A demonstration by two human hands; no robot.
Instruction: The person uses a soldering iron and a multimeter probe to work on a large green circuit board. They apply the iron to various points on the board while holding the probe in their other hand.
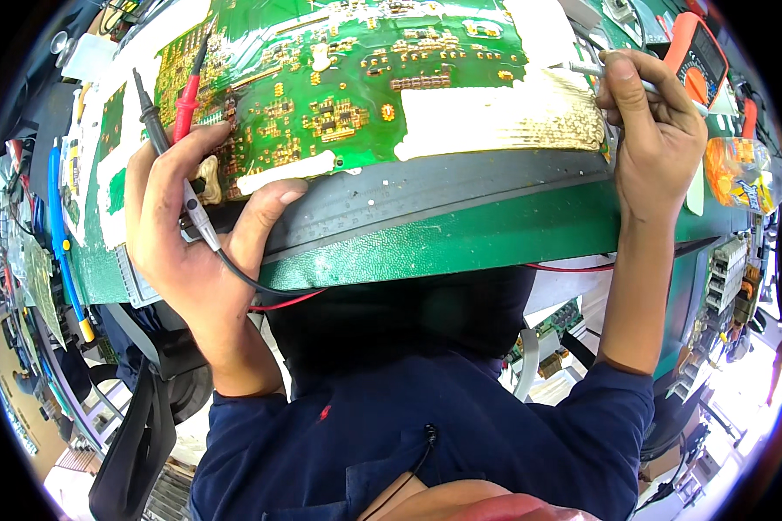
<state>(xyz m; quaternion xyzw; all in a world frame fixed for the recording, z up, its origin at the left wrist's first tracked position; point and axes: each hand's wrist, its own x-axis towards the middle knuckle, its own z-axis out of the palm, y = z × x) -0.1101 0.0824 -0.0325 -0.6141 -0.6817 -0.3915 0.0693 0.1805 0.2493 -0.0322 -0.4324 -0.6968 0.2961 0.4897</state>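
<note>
My left hand (191, 260) is closed around a pair of multimeter probes, with a black probe (152, 117) and a red probe (186, 106) jutting up between the fingers. It rests at the near left edge of a large green circuit board (369, 148), which bears gold-toned components and patches of white coating. At the board's right edge, my right hand (656, 130) pinches a slim, pale, rod-shaped tool (589, 68). The tool points left over the white-coated part; whether its tip touches the board I cannot tell.
A dark grey plate (391, 195) lies beneath the board on a green mat (460, 241). To the right are a red-and-black multimeter (699, 65) and a clear bag (743, 174) of orange pieces. A long blue tool (58, 208) lies at left. Probe leads hang over the table's near edge.
</note>
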